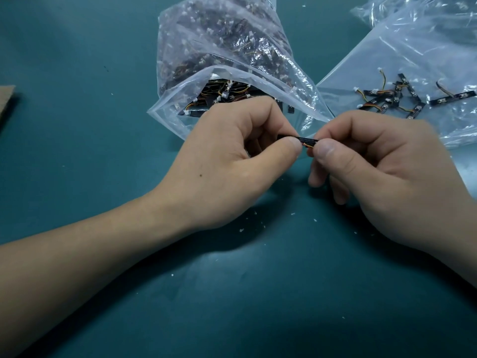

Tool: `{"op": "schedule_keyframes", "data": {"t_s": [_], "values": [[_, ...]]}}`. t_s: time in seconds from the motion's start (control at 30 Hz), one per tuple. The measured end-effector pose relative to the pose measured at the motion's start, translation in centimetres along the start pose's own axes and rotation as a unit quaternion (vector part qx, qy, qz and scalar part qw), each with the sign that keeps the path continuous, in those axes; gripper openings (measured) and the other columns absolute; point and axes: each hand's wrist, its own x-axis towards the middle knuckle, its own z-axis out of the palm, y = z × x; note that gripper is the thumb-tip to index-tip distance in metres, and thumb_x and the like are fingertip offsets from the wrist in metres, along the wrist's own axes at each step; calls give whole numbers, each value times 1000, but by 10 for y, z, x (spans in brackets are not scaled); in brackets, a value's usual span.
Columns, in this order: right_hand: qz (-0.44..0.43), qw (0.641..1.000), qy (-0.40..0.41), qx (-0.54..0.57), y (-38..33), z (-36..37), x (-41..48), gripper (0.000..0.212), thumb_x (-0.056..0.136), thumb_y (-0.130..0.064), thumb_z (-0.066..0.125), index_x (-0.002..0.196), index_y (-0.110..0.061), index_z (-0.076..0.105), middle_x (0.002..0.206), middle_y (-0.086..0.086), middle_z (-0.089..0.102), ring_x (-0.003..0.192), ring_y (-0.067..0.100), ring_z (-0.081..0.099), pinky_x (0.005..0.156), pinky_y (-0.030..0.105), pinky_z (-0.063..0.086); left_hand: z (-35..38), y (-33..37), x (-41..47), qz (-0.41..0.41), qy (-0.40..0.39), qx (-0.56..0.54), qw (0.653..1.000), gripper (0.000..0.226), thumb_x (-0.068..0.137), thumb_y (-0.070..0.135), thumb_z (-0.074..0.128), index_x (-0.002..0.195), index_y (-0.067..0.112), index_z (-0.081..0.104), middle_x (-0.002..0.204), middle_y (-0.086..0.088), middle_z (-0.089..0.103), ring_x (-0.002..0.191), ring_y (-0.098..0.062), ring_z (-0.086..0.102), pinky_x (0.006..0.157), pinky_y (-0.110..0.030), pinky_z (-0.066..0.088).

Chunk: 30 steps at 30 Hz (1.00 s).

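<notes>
Both hands, left hand (232,156) and right hand (382,171), pinch one black strip (307,140) before the full bag (219,73); few finished strips (392,99) right of it, most remain.

black strip (308,140): ends hidden in the fingers (273,117) of the left hand (232,161) and right hand (382,171)
open bag (232,42): top cut off, parts inside blurry
flat bag (413,55): cut off at the right edge
cardboard (6,99): blurry, cut off at the left edge
</notes>
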Motion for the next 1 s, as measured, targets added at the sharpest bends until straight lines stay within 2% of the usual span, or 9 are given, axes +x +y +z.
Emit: {"op": "schedule_keyframes", "data": {"t_s": [0.07,0.23,0.53,0.63,0.7,0.87,1.0], "values": [[-9,1000,1,-13,0,1,-1,16,96,-41,57,92,-27,65,74,-7,74,50,15,60,49,26,48,0,0,0,-6,1,-4,1000,13,89,16,66,77,13,63,62,-10,62,57,-29,54,51,-27,40],[-17,1000,-5,-15,0,2,-2,14,95,-40,61,96,-26,64,73,-9,73,54,9,63,54,16,46,1,1,1,-11,4,-2,1000,13,88,17,66,76,15,63,62,-9,62,56,-28,54,50,-26,40],[-23,1000,4,1,1,0,0,11,98,-37,58,94,-28,64,72,-5,72,49,19,61,48,29,49,0,2,0,-5,-1,14,1000,13,89,16,67,76,15,62,61,-7,63,56,-24,55,51,-22,41],[-21,1000,3,-2,2,-1,0,14,98,-37,58,93,-26,65,73,-3,72,50,21,61,48,34,49,0,2,-1,-3,-6,27,1000,14,89,15,68,76,14,63,61,-5,61,54,-18,52,52,-20,39],[-21,1000,0,-11,2,-1,0,15,98,-37,58,91,-25,64,73,-3,72,50,21,61,48,35,49,0,2,-1,-2,-8,34,999,13,89,15,68,76,13,63,61,-3,60,53,-14,51,52,-19,38],[-20,1000,1,-18,1,0,-1,16,98,-38,57,90,-25,63,72,-5,72,50,20,61,48,35,49,-1,3,-1,7,-21,24,999,12,89,15,64,77,12,63,63,-3,63,57,-21,56,54,-24,42],[-16,1000,1,-14,1,-1,-1,16,97,-38,57,89,-25,63,71,-6,72,50,20,61,49,35,49,0,2,-1,11,-23,39,999,13,91,12,64,79,12,62,63,2,61,54,-12,53,55,-18,39]]}}
